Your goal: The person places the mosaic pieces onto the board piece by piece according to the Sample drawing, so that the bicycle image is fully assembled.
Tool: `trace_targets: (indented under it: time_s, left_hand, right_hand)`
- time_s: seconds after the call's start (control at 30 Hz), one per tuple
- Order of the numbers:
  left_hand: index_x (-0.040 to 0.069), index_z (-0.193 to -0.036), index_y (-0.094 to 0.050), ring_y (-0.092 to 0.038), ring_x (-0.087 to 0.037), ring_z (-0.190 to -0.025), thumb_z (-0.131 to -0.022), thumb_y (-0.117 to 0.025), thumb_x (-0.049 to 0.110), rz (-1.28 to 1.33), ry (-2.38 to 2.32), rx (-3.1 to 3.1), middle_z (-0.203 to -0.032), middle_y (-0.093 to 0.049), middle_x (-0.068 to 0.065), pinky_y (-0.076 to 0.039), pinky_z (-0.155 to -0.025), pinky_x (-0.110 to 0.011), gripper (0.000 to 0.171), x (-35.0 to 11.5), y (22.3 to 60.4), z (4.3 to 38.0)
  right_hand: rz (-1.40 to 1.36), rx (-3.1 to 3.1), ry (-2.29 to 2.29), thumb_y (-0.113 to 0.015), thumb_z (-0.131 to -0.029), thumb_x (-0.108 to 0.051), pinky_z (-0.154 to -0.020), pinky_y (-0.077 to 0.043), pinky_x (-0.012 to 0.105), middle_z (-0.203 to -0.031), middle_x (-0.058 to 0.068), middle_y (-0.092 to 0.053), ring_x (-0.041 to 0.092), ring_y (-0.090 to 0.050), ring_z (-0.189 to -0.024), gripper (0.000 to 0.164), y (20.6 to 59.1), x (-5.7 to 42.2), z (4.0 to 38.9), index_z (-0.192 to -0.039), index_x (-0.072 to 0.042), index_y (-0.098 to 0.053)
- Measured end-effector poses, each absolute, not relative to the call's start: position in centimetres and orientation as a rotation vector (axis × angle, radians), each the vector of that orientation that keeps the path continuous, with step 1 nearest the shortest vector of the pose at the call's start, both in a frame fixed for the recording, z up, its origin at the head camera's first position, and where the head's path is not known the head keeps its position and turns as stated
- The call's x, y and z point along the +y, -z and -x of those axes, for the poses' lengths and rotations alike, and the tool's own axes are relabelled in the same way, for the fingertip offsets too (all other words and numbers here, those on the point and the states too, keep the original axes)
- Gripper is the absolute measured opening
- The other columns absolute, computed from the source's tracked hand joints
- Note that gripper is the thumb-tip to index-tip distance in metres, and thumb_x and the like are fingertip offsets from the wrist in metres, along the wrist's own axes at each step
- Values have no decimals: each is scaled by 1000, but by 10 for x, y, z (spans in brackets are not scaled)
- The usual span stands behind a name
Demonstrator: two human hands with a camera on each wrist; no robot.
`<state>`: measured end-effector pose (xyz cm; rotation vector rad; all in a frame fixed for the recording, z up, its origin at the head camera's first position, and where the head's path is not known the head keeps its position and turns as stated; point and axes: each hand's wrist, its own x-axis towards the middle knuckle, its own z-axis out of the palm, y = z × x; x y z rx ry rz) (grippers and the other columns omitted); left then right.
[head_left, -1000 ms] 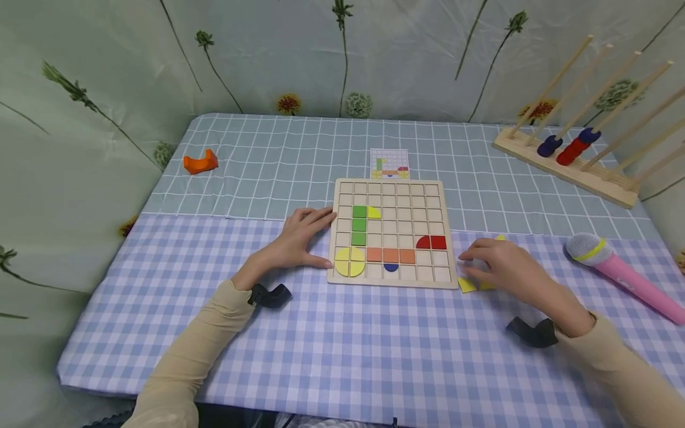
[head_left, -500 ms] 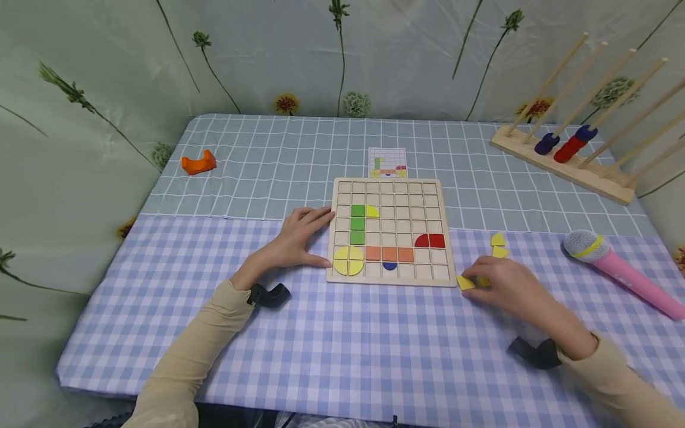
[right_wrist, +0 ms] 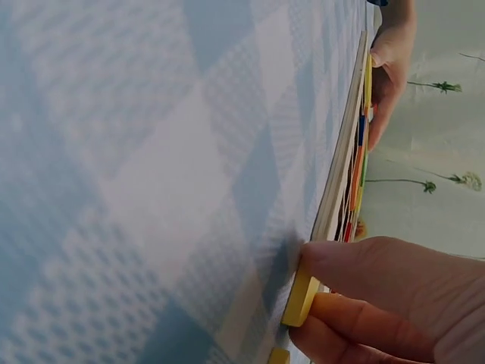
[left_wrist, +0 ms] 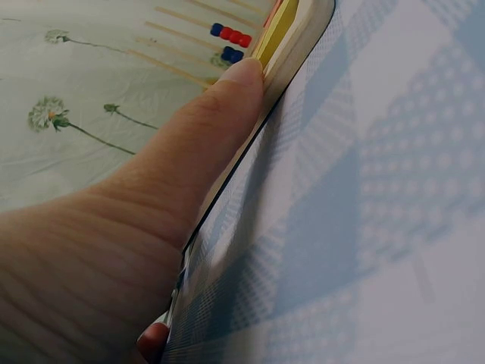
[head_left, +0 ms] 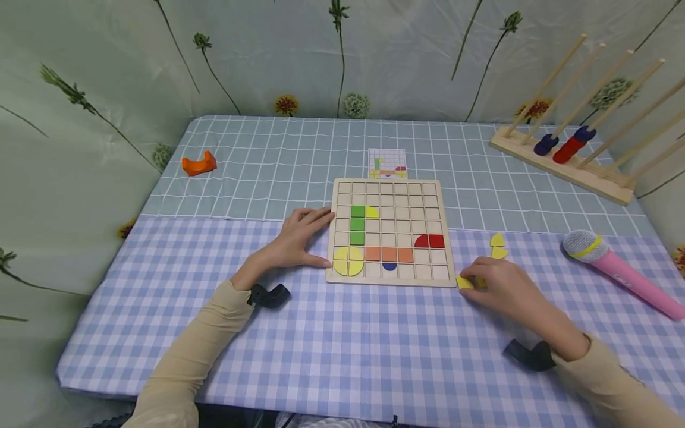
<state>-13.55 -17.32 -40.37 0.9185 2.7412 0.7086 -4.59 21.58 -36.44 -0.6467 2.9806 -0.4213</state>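
Note:
A wooden grid board (head_left: 401, 202) lies mid-table with green, yellow, orange, red and blue tiles set in its squares. My left hand (head_left: 299, 242) touches the board's left edge with fingers and thumb spread; in the left wrist view the thumb (left_wrist: 220, 106) rests against the rim. Just off the board's lower right corner, my right hand (head_left: 500, 282) pinches a yellow tile (right_wrist: 301, 297) between thumb and fingers, low over the cloth. Another yellow piece (right_wrist: 279, 356) shows beside it, partly cut off by the frame. Two yellow quarter-round tiles (head_left: 499, 246) lie beyond the right hand.
A small printed pattern card (head_left: 387, 161) lies behind the board. To the right are a pink toy microphone (head_left: 623, 273) and a wooden peg stand (head_left: 567, 166) with blue and red beads. An orange curved block (head_left: 200, 163) sits at the back left.
My right hand has drawn a little nearer and taken a yellow tile between thumb and fingers, uncovering the two yellow tiles behind it. The left hand and the board have stayed put.

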Motion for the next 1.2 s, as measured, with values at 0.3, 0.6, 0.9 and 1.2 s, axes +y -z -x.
trace_targets:
  time_s: [0.3,0.6,0.9,1.2]
  left_hand:
    - [12,-149,-28,-21,-34,-135,-68,-80,45,-927,-715,2747,-156,-25,-9,-19,-105,-56,102,-173,402,135]
    - [13,-149,-27,-20,-33,-135,-68,-80,46,-915,-707,2741,-156,-24,-8,-19,-106,-54,102,-173,403,135]
    - [13,-149,-27,-19,-34,-136,-68,-80,46,-914,-713,2735,-156,-24,-8,-20,-105,-54,102,-173,403,135]
    - [13,-149,-27,-19,-33,-136,-69,-79,47,-913,-707,2735,-157,-23,-7,-20,-105,-54,102,-174,402,135]
  right_hand:
    - [663,3043,407,-78,-69,-12,-67,-52,39,-85,9,-70,19,-62,-74,22,356,215,50,-89,-3,-72]
    - [746,3043,427,-77,-71,-10,-72,-54,39,-91,10,-69,22,-63,-82,23,352,199,63,-93,-3,-72]
    - [926,2991,442,-74,-73,-7,-64,-50,31,-91,6,-67,16,-60,-77,20,358,183,78,-93,-5,-73]
    - [1002,2924,433,-72,-74,-1,-62,-48,26,-93,5,-67,13,-57,-74,21,361,170,89,-94,-6,-73]
